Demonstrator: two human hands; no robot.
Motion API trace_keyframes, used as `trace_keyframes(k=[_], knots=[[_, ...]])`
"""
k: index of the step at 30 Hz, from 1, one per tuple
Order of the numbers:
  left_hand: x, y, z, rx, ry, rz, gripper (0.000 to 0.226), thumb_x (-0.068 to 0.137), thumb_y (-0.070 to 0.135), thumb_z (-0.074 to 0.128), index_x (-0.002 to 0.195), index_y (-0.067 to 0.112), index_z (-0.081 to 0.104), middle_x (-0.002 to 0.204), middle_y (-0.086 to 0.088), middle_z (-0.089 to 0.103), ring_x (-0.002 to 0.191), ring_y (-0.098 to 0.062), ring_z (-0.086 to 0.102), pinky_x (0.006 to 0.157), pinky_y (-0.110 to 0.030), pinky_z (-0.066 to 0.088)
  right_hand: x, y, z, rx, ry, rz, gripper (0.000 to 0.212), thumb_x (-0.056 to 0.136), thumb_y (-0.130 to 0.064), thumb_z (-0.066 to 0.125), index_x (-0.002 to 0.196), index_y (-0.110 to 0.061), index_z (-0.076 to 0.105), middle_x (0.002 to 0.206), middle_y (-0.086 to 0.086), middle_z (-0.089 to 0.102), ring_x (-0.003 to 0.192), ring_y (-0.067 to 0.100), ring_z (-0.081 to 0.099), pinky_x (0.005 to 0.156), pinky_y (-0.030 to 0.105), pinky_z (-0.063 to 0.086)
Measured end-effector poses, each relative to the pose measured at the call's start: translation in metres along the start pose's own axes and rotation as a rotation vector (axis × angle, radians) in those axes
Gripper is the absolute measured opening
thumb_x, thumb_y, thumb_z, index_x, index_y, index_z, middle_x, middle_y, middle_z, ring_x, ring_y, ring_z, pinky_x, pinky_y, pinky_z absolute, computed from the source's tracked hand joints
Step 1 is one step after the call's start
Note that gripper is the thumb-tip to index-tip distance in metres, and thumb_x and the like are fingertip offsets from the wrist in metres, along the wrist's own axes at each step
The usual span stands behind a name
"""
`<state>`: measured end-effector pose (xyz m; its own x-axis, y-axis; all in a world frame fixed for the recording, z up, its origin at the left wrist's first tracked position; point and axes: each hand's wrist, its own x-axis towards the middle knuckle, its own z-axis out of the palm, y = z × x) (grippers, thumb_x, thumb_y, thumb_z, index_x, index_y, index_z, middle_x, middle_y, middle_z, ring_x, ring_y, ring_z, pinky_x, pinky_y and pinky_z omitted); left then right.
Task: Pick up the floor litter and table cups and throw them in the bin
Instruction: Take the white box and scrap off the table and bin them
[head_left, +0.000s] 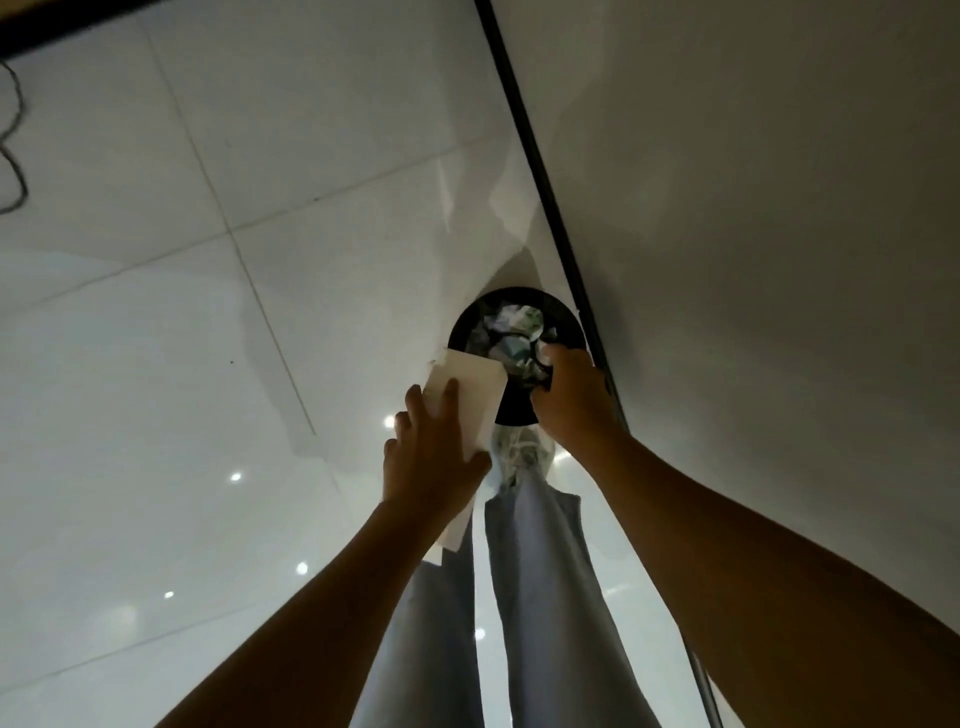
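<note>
1. White glossy floor tiles (218, 364) fill the left of the view, with ceiling lights mirrored in them; a pale wall (753, 208) rises on the right above a dark skirting strip (540, 171).
2. A round black bin (467, 327) stands on the floor against that strip, far from the camera, with crumpled paper litter (514, 332) inside it.
3. The left hand (431, 462) holds a flat white sheet of card (467, 395), thumb on one edge and fingers spread over its top face; the card's far corner touches or overlaps the bin's left rim.
4. The right hand (571, 395) is at the bin's near right rim, fingers curled downward; what they grip is hidden, so I cannot tell.
5. Below the hands are the person's pale jeans (545, 597) and a light shoe (519, 452).
6. A dark cable (15, 156) lies at the far left.
</note>
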<state>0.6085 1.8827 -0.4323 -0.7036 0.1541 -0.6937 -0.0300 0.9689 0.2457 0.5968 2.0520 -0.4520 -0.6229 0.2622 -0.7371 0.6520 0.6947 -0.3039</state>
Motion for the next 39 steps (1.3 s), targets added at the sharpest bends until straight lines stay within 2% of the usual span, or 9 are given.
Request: trace_keyframes(k=[4,10,15,20,24,27,33,36,39], knots=[[0.026,0.018,0.035,0.016,-0.012,0.008,0.082,0.08,0.057,0.06,0.143,0.025,0.017,0.147,-0.01,0.018,0.126,-0.035,0.04,0.096,-0.047,0.047,0.014,0.027,0.006,0.049,0.017,-0.017,0.051,0.091,-0.012,0.056,0.14,-0.013,0.041,0.138,0.013,0.044,0.124,0.03,0.045,0.097,0.039,0.047],[0.101,0.038,0.083,0.064,-0.027,-0.006,0.071,0.082,0.056,0.058,0.137,0.021,0.032,0.142,-0.012,0.028,0.124,-0.033,0.039,0.093,-0.044,0.046,0.059,0.056,0.022,0.123,0.081,-0.065,0.043,0.091,-0.011,0.057,0.133,-0.015,0.047,0.135,0.01,0.045,0.119,0.026,0.049,0.085,0.026,0.044],[0.166,0.049,0.125,0.092,0.017,-0.014,0.069,0.084,0.055,0.057,0.139,0.02,0.033,0.145,-0.013,0.027,0.128,-0.035,0.036,0.096,-0.044,0.042,0.101,0.077,0.043,0.135,0.104,-0.102,0.045,0.093,-0.013,0.058,0.135,-0.016,0.045,0.139,0.007,0.043,0.122,0.024,0.048,0.088,0.026,0.045],[0.195,0.051,0.138,0.045,0.036,-0.021,0.056,0.093,0.048,0.048,0.138,0.016,0.037,0.144,-0.015,0.034,0.128,-0.035,0.04,0.102,-0.047,0.039,0.121,0.084,0.051,0.068,0.107,-0.152,0.042,0.094,-0.014,0.055,0.135,-0.015,0.045,0.142,0.007,0.041,0.125,0.026,0.046,0.095,0.033,0.047],[0.163,0.035,0.113,-0.013,0.102,0.055,0.045,0.096,0.036,0.046,0.134,0.013,0.044,0.138,-0.011,0.043,0.123,-0.029,0.046,0.098,-0.039,0.042,0.098,0.071,0.049,-0.057,0.053,-0.179,0.043,0.094,-0.016,0.056,0.135,-0.014,0.044,0.142,0.008,0.041,0.126,0.026,0.044,0.097,0.036,0.048],[0.118,0.02,0.08,0.0,0.11,0.079,0.044,0.097,0.034,0.044,0.136,0.014,0.04,0.137,-0.008,0.046,0.122,-0.025,0.047,0.101,-0.036,0.041,0.063,0.052,0.041,-0.17,0.031,-0.18,0.044,0.093,-0.017,0.058,0.135,-0.016,0.043,0.141,0.006,0.042,0.126,0.023,0.044,0.097,0.031,0.047],[0.002,0.004,-0.007,0.094,0.073,0.111,0.046,0.098,0.034,0.041,0.139,0.015,0.037,0.138,-0.006,0.044,0.127,-0.025,0.043,0.108,-0.035,0.032,-0.032,-0.003,-0.011,-0.317,-0.034,-0.264,0.051,0.09,-0.022,0.061,0.136,-0.017,0.04,0.139,0.008,0.041,0.122,0.025,0.045,0.091,0.032,0.049],[-0.06,-0.002,-0.051,0.133,0.089,0.066,0.046,0.098,0.032,0.038,0.141,0.015,0.034,0.14,-0.005,0.042,0.131,-0.025,0.038,0.112,-0.035,0.027,-0.085,-0.035,-0.038,-0.395,-0.04,-0.367,0.052,0.091,-0.025,0.061,0.138,-0.018,0.038,0.139,0.007,0.041,0.123,0.024,0.044,0.091,0.03,0.047],[-0.123,-0.011,-0.087,0.075,0.103,-0.051,0.045,0.099,0.029,0.036,0.141,0.014,0.032,0.143,-0.008,0.039,0.133,-0.026,0.035,0.114,-0.038,0.026,-0.137,-0.071,-0.056,-0.489,-0.072,-0.488,0.054,0.092,-0.024,0.058,0.141,-0.018,0.037,0.143,0.007,0.038,0.126,0.026,0.041,0.094,0.031,0.045]])
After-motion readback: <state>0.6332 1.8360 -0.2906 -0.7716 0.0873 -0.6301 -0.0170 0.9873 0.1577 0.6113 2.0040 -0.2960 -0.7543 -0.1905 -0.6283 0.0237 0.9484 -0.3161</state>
